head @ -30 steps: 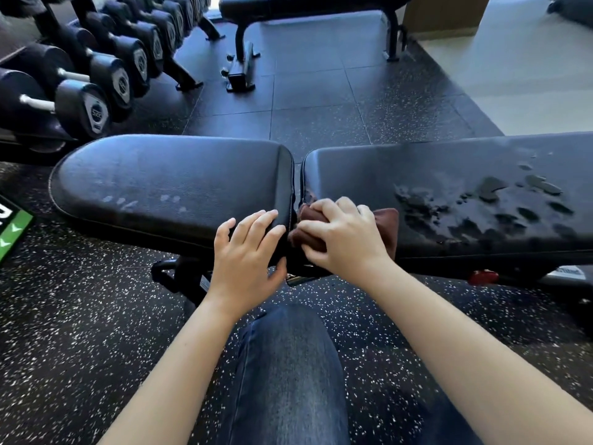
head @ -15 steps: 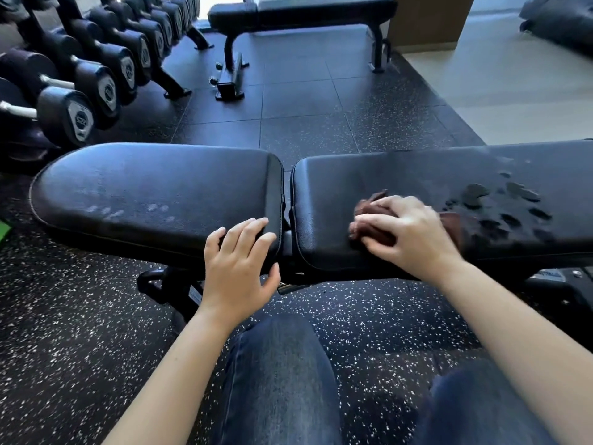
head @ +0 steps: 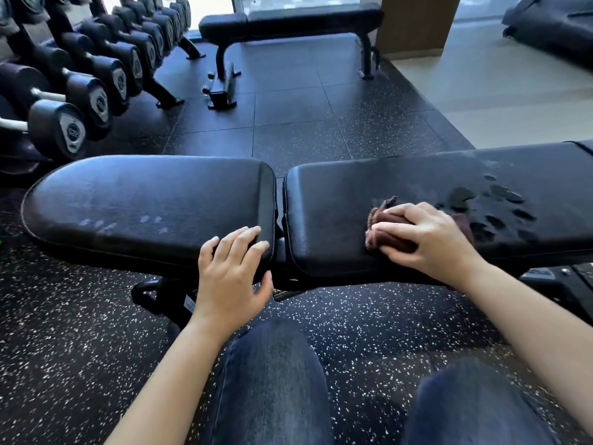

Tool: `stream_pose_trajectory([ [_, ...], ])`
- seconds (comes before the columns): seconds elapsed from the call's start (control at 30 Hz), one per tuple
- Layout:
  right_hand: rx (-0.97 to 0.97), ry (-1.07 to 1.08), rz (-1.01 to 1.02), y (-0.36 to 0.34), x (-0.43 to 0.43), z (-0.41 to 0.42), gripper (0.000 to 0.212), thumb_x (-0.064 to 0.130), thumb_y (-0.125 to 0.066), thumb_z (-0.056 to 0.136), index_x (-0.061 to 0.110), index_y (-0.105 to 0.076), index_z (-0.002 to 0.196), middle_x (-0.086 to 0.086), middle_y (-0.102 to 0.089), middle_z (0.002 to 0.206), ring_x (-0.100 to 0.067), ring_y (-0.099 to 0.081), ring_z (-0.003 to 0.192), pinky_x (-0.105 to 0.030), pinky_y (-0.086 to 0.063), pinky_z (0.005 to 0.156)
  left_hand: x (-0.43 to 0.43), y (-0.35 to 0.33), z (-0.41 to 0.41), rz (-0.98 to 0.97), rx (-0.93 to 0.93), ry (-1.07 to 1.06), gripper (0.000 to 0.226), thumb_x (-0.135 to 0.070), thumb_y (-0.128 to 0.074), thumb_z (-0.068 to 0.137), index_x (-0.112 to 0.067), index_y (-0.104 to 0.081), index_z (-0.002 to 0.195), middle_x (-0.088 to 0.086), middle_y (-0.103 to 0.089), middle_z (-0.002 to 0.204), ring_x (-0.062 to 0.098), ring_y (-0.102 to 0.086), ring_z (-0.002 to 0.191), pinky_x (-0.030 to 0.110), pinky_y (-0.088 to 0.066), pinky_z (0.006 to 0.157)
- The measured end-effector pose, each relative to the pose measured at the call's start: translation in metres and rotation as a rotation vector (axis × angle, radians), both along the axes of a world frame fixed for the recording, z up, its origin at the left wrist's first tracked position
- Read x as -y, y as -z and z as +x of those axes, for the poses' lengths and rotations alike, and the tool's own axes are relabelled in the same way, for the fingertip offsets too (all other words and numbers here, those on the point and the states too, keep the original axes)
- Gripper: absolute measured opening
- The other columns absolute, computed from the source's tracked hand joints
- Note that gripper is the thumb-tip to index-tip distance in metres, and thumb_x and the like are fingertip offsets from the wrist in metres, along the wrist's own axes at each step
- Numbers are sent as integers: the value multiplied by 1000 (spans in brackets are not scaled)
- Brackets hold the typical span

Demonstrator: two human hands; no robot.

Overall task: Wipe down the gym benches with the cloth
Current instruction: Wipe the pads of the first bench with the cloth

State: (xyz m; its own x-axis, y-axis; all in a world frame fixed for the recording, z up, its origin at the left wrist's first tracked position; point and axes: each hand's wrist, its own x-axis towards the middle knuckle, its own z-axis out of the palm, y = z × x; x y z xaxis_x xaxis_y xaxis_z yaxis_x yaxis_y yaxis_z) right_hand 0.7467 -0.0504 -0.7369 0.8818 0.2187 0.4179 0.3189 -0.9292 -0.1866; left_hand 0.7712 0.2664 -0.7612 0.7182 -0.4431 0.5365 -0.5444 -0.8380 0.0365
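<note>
Just past the jeans (head: 269, 380), the left hand (head: 232, 274) rests flat and relaxed on the near edge of the bench (head: 144, 203). The right hand (head: 426, 239) grips the bunched brown cloth (head: 390, 234) and presses it onto the longer pad, near the front edge. The bench's long axis runs left to right. The cloth lies lengthwise along it, with one loose corner poking toward the far side. Just right of it sit wet drops (head: 494, 203). A wadded cloth could smear these rather than lift them, or slip off the front edge. Beyond are dumbbells (head: 64, 130) and a second bench (head: 288, 20), seemingly not yet wiped.
</note>
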Motion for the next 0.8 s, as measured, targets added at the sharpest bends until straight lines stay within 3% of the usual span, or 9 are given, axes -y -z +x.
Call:
stream_pose_trajectory([
  [0.13, 14, 12, 24, -2, -49, 19, 39, 49, -48, 73, 26, -74, 92, -5, -67, 97, -33, -60, 76, -42, -51, 64, 10, -9, -1, -102, -50, -48, 36, -32, -47, 74, -10, -68, 94, 7, -64, 114, 22, -49, 109, 42, -28, 96],
  [0.23, -57, 52, 15, -3, -85, 37, 41, 53, -44, 71, 29, -74, 85, -3, -67, 90, -32, -59, 72, -37, -46, 59, 30, -14, -4, -150, -75, -69, 39, -33, -46, 75, -7, -69, 94, 12, -63, 110, 28, -51, 107, 52, -33, 98],
  [0.33, -125, 77, 11, -6, -85, 38, 44, 55, -49, 72, 29, -72, 98, -4, -66, 101, -35, -58, 83, -41, -45, 65, 54, -14, -7, -136, -95, -33, 41, -33, -46, 76, -6, -69, 96, 14, -63, 109, 32, -54, 106, 59, -36, 95],
  [0.43, -68, 11, -1, -6, -68, 25, 59, 59, -47, 75, 26, -62, 121, -9, -60, 121, -36, -57, 100, -46, -48, 76, 72, -5, -7, -121, -113, 16, 41, -33, -48, 77, -4, -67, 98, 16, -62, 110, 35, -57, 105, 57, -41, 92],
  [0.53, 47, -88, -102, -1, -56, 21, 55, 53, -46, 77, 26, -62, 121, -11, -61, 121, -35, -59, 98, -42, -51, 68, 80, 9, -8, -109, -111, -13, 40, -32, -50, 78, -3, -66, 99, 16, -62, 111, 34, -57, 102, 50, -43, 92],
  [0.63, 37, -65, -138, 4, -48, 40, 48, 49, -45, 78, 28, -65, 117, -7, -62, 118, -34, -59, 91, -41, -50, 61, 79, 18, -10, -90, -68, -7, 42, -34, -50, 79, -3, -67, 101, 16, -63, 111, 33, -57, 99, 44, -38, 90],
  [0.8, -154, 248, -136, -3, -48, 106, 47, 46, -50, 90, 37, -44, 135, -2, -42, 138, -32, -38, 120, -45, -39, 89, 76, 22, -2, -55, 33, 42, 41, -38, -52, 78, -5, -64, 100, 16, -63, 109, 32, -55, 98, 42, -36, 84],
])
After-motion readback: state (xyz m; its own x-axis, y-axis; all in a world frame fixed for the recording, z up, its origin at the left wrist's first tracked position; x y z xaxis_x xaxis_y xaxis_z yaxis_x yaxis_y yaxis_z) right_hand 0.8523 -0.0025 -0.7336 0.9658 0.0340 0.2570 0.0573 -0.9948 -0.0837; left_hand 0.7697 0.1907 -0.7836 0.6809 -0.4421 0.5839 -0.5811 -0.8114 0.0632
